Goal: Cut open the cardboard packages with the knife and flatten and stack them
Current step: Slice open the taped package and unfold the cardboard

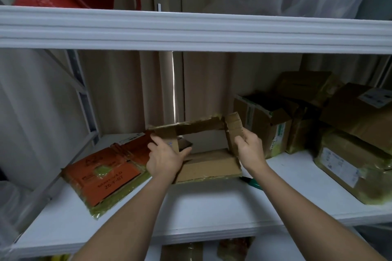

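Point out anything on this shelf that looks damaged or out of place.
The opened box held by the left hand and right hand has ragged, torn edges. The orange flattened carton overhangs the shelf edge at a skew.

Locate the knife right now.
Head view: a green handle, probably the knife, lies on the white shelf under the right forearm, at the front right corner of the opened cardboard box.

Your open path lies along the bare front strip of the white shelf [212,203], between the flattened orange carton [106,174] on your left and the taped parcels [347,167] crowding your right. Above, the upper shelf's rim [191,32] caps your reach, and the opened box [203,144] blocks the middle.
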